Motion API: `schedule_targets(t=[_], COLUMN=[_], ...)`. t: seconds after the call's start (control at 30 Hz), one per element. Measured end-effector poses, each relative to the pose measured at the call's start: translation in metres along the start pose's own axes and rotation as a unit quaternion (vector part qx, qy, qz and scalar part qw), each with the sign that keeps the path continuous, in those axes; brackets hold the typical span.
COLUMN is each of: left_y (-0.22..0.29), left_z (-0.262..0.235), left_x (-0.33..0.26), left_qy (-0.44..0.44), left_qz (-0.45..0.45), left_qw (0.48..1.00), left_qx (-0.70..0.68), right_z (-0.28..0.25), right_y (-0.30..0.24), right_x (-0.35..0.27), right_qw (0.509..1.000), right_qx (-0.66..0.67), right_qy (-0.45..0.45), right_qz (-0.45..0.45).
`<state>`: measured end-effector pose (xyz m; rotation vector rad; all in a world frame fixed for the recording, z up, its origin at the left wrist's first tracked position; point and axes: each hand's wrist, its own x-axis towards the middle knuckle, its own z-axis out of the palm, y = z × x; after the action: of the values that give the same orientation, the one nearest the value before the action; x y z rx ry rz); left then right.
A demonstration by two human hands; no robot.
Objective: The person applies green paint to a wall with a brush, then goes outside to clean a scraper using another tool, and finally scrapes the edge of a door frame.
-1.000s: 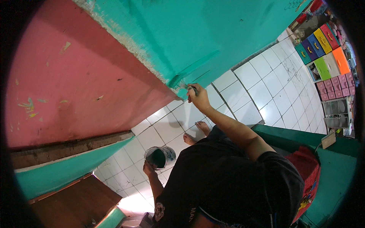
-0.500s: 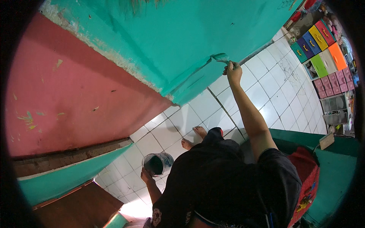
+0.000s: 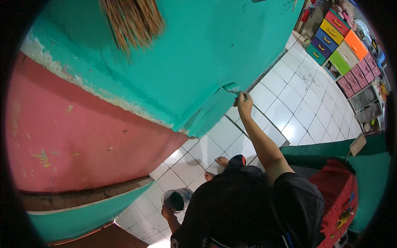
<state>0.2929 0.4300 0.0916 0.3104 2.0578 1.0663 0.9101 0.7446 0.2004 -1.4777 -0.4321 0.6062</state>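
My right hand [image 3: 245, 103] is stretched out ahead, gripping a paintbrush [image 3: 231, 88] whose green-wet bristles touch the teal wall [image 3: 198, 53] near its lower edge. My left hand [image 3: 167, 213] hangs low by my side and holds a small paint can [image 3: 175, 199] with dark green paint inside. My bare feet [image 3: 219, 165] stand on the white tiled floor [image 3: 289, 107] below.
A pink wall [image 3: 78, 140] adjoins the teal one on the left, with flaking paint along the corner. A straw broom head [image 3: 132, 20] hangs at the top. Coloured plastic drawers [image 3: 339, 41] stand at the far right. A teal ledge with a red cloth [image 3: 335, 194] is at my right.
My right hand has swung the brush from low near the floor up and outward along the teal wall. The left hand with the can stayed low.
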Motion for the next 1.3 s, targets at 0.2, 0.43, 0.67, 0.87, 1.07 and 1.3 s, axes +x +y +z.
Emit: schedule_targets(t=[0.2, 0.43, 0.67, 0.87, 1.07, 1.3], left_y=[-0.021, -0.021, -0.036, -0.037, -0.047, -0.06], left_z=[-0.009, -0.007, -0.051, -0.043, -0.039, -0.055], left_x=[0.013, -0.004, -0.041, -0.033, -0.012, 0.006], left_qy=[-0.001, 0.159, 0.13, 0.096, 0.019, -0.059], left_qz=[0.009, -0.082, -0.016, -0.067, -0.071, -0.067], left_qw=[0.998, 0.983, 0.989, 0.991, 0.996, 0.995], left_qx=[0.069, 0.035, -0.064, -0.061, -0.049, -0.033], right_z=[-0.039, -0.078, -0.081, -0.074, -0.079, -0.091], right_y=[0.038, 0.106, 0.14, 0.123, 0.112, 0.111], right_x=[0.009, -0.013, -0.044, -0.079, -0.125, -0.2], right_qw=[0.996, 0.984, 0.966, 0.966, 0.97, 0.969], right_qx=[0.078, 0.051, 0.064, 0.08, 0.106, 0.11], right_qy=[0.007, -0.006, -0.025, -0.038, -0.013, 0.012], right_qz=[0.041, 0.17, 0.25, 0.241, 0.217, 0.221])
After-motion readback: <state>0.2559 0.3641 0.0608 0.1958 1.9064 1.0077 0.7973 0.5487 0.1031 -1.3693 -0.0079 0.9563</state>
